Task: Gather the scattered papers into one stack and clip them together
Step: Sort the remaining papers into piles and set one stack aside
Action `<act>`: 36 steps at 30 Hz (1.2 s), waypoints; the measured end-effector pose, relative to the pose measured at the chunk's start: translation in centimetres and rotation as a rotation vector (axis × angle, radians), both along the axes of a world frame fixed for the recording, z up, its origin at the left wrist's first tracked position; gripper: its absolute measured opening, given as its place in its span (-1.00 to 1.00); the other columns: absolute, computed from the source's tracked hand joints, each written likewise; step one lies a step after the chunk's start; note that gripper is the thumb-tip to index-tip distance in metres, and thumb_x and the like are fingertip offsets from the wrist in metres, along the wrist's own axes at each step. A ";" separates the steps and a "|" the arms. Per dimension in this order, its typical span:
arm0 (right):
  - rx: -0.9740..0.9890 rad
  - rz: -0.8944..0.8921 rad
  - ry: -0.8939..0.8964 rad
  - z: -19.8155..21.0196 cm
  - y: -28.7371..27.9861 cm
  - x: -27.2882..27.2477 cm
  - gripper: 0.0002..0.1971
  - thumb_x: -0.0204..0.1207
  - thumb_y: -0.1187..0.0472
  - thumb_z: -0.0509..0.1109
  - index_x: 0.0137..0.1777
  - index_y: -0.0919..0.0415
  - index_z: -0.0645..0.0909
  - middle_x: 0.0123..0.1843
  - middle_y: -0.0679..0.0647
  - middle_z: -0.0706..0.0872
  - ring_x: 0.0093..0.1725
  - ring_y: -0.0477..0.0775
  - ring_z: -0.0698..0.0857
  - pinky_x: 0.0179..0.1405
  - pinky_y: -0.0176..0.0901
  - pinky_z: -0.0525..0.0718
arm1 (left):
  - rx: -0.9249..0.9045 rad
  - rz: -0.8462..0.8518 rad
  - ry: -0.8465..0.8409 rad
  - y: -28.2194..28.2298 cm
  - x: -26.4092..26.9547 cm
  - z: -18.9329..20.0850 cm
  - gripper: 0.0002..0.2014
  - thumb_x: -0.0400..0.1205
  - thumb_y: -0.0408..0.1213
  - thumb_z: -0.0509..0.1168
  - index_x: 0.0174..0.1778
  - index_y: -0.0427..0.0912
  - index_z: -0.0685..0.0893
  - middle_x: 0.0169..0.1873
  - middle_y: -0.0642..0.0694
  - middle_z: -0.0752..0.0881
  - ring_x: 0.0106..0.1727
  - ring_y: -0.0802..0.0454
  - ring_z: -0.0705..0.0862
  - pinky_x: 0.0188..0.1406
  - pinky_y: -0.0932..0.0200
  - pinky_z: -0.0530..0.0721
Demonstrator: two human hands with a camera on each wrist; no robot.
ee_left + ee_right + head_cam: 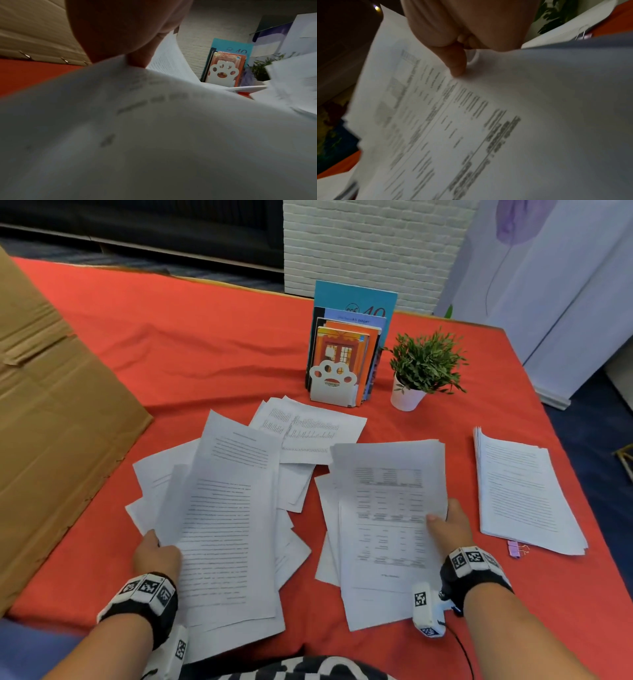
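Printed white sheets lie scattered over a red tablecloth (205, 344). My left hand (156, 553) grips the left edge of a bundle of text pages (222, 529), thumb on top (135, 60), the sheets (154, 135) bowing upward. My right hand (448, 525) holds the right edge of a second bundle with tables printed on it (387, 508), thumb (457, 63) pressed on the top page (488, 121). More loose sheets (308, 429) lie behind. A separate neat stack (524, 491) rests at the right, with a purple binder clip (515, 549) at its near corner.
A large cardboard box (51, 422) stands along the left side. Books in a white paw-shaped bookend (337, 381) and a potted plant (424, 368) stand behind the papers. The table's right edge (561, 440) runs close to the neat stack.
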State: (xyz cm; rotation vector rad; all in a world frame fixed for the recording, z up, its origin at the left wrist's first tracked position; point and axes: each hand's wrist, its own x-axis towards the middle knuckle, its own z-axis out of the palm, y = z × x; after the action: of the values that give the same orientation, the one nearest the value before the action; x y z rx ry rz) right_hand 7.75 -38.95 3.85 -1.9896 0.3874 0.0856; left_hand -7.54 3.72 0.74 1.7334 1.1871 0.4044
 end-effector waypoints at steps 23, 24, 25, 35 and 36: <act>0.593 0.383 0.029 6.0 2.9 2.5 -0.73 0.41 0.49 0.34 0.03 0.21 0.70 -0.14 0.18 0.86 -0.23 0.17 0.83 -0.22 0.00 0.80 | -0.123 -0.304 0.099 -0.7 1.8 1.9 -0.62 0.37 -0.74 0.13 -0.04 -0.27 0.63 -0.20 -0.25 0.69 -0.11 -0.23 0.65 -0.11 -0.03 0.63; 0.582 0.375 0.024 6.2 3.6 2.7 -0.74 0.39 0.46 0.36 0.03 0.21 0.70 -0.15 0.17 0.86 -0.24 0.17 0.82 -0.20 0.02 0.79 | -0.159 -0.308 0.085 -0.8 1.8 2.1 -0.58 0.37 -0.75 0.13 -0.01 -0.24 0.63 -0.17 -0.23 0.70 -0.09 -0.22 0.66 -0.09 -0.04 0.65; 0.563 0.363 0.026 6.0 4.4 2.9 -0.76 0.42 0.45 0.37 0.03 0.22 0.70 -0.15 0.17 0.85 -0.24 0.18 0.81 -0.15 0.06 0.78 | -0.202 -0.312 0.076 -1.0 1.9 2.2 -0.55 0.38 -0.76 0.13 0.03 -0.21 0.61 -0.15 -0.21 0.70 -0.10 -0.20 0.65 -0.13 0.00 0.63; 0.336 0.364 0.323 -2.2 12.1 0.6 -0.67 0.53 0.15 0.27 0.29 0.10 0.56 0.21 0.21 0.76 0.14 0.25 0.75 0.27 0.29 0.64 | -0.568 -0.251 -0.045 -5.4 2.6 1.0 -0.90 0.64 -0.29 0.22 0.01 -0.19 0.59 0.04 -0.26 0.71 0.03 -0.25 0.69 0.16 -0.22 0.65; 0.265 0.405 0.331 -4.6 12.0 0.9 -0.56 0.44 0.02 0.27 0.33 0.05 0.52 0.28 0.19 0.72 0.18 0.23 0.74 0.29 0.28 0.63 | -0.505 -0.297 0.001 -5.6 2.5 0.5 -0.77 0.62 -0.05 0.25 0.03 -0.13 0.60 0.07 -0.19 0.71 0.09 -0.20 0.69 0.23 -0.23 0.62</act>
State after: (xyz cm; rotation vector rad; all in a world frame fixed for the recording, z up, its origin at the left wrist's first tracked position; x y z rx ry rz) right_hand 8.69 -27.00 -0.72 -1.7642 0.1645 0.6937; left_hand -5.03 -1.90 1.28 1.4299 0.9128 -0.0743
